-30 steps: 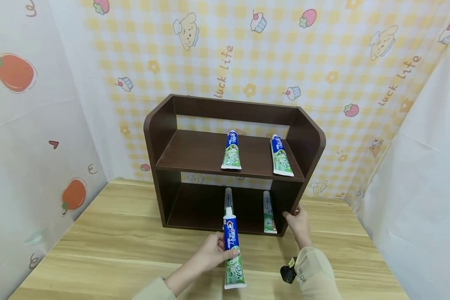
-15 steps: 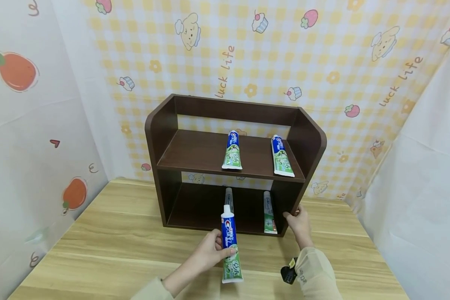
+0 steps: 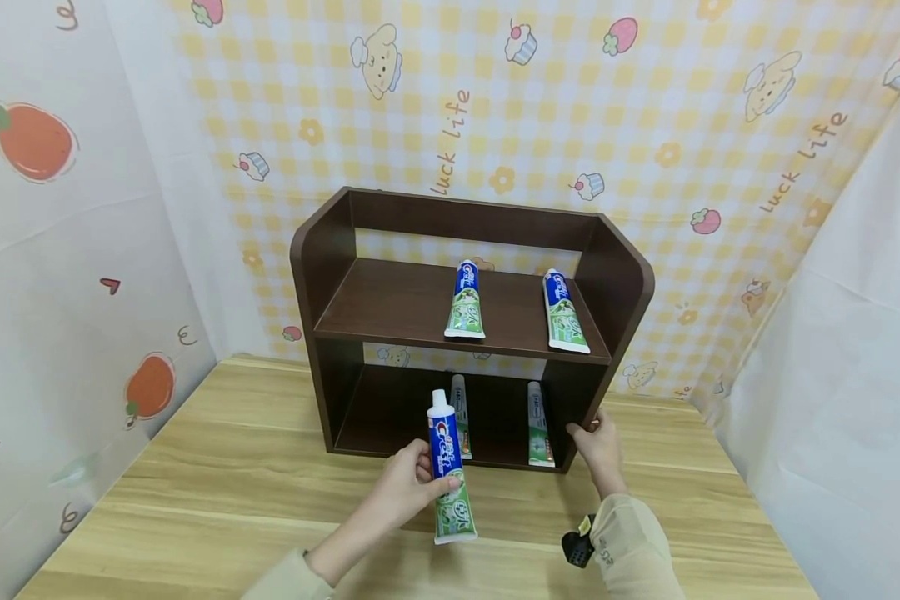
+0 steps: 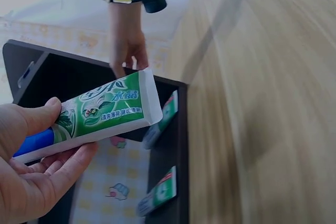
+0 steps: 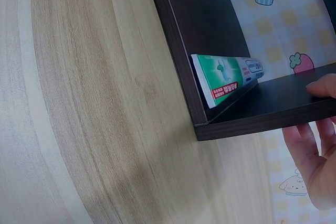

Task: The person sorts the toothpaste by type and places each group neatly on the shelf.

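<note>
My left hand [image 3: 405, 483] holds a blue-and-green toothpaste tube [image 3: 444, 442], thumb across its front, white cap pointing up, in front of a dark brown two-tier shelf [image 3: 390, 304]. In the left wrist view the tube's flat green end [image 4: 121, 106] juts past the fingers. My right hand [image 3: 602, 454] grips the shelf's right side panel, thumb on the inner face, as the right wrist view shows. Two similar tubes, one central [image 3: 465, 304] and one at right [image 3: 565, 315], lie on the upper tier. Below lie two grey-and-green tubes, one central [image 3: 462, 417] and one at right [image 3: 540, 425].
The shelf stands on a wood-grain table [image 3: 217, 483], against a yellow checked cloth backdrop [image 3: 285, 108]. White printed cloth [image 3: 82, 250] hangs at the left. A black wrist device [image 3: 577, 546] sits at the right sleeve [image 3: 633, 542].
My left hand has carried the toothpaste tube up and slightly left, towards the shelf, uncovering more of the central lower tube. My right hand keeps its grip on the side panel.
</note>
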Tool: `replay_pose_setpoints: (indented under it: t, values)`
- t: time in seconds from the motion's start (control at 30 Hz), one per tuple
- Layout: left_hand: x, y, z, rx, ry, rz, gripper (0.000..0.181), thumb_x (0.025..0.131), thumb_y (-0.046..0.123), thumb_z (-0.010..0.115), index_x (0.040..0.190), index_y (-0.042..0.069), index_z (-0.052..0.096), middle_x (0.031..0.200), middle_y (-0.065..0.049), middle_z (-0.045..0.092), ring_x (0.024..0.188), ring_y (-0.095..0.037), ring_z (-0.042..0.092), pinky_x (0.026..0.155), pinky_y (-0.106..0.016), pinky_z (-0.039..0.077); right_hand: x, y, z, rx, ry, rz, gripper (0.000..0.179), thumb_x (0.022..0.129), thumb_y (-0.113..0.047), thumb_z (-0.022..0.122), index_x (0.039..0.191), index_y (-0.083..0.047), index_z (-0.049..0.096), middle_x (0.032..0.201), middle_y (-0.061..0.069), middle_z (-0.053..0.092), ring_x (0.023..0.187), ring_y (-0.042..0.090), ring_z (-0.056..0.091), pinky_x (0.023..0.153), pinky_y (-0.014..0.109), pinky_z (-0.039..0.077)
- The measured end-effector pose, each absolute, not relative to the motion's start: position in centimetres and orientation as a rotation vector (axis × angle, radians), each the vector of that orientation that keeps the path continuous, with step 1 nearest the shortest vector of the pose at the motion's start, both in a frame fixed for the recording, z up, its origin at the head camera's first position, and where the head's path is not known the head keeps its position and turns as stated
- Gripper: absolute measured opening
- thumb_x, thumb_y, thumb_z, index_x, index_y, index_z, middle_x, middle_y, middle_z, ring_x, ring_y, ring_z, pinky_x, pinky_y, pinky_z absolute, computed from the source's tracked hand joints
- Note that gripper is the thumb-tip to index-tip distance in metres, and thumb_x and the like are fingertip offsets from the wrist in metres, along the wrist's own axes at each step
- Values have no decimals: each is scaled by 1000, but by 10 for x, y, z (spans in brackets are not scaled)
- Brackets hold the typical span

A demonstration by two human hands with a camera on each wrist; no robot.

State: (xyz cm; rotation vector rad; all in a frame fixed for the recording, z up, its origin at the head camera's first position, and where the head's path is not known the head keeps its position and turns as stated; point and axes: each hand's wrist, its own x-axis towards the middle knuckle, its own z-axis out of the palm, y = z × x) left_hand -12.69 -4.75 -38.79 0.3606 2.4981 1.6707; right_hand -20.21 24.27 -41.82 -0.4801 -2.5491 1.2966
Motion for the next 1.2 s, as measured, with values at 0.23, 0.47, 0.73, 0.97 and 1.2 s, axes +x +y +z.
replay_pose_setpoints:
  t: [0.23, 0.47, 0.73, 0.97, 1.2]
  values:
    - [-131, -53, -375, 360, 2553, 1659, 45, 75, 19, 74, 105, -6, 52, 84, -10, 59, 71, -13, 54, 62, -21, 50, -201, 243, -417, -468, -2539, 1316, 21, 79, -9, 61, 94, 1, 50, 76, 10, 56, 69, 20, 51, 55, 25, 39]
    - [-132, -56, -363, 353, 2578, 1671, 43, 76, 18, 74, 104, -5, 52, 84, -10, 60, 71, -13, 54, 61, -22, 50, -200, 245, -420, -450, -2550, 1305, 21, 79, -9, 60, 95, 2, 51, 83, 15, 57, 75, 26, 54, 57, 25, 39]
    - [-136, -60, -352, 320, 2613, 1688, 41, 76, 17, 73, 105, -3, 53, 84, -9, 61, 72, -13, 55, 62, -23, 51, -201, 245, -422, -457, -2548, 1318, 22, 80, -10, 60, 96, 2, 50, 86, 16, 58, 79, 28, 55, 58, 25, 39]
    - [-143, -66, -338, 293, 2692, 1670, 39, 76, 17, 73, 105, -1, 55, 84, -8, 61, 73, -13, 56, 61, -24, 51, -201, 245, -422, -462, -2556, 1323, 22, 81, -10, 60, 97, 2, 50, 91, 19, 58, 83, 29, 55, 59, 25, 40]
    - [-152, -75, -318, 310, 2771, 1641, 40, 79, 20, 71, 109, -1, 56, 90, -11, 64, 79, -15, 59, 67, -27, 53, -201, 244, -419, -473, -2565, 1339, 21, 81, -11, 60, 96, 1, 50, 89, 17, 58, 80, 27, 54, 58, 25, 40]
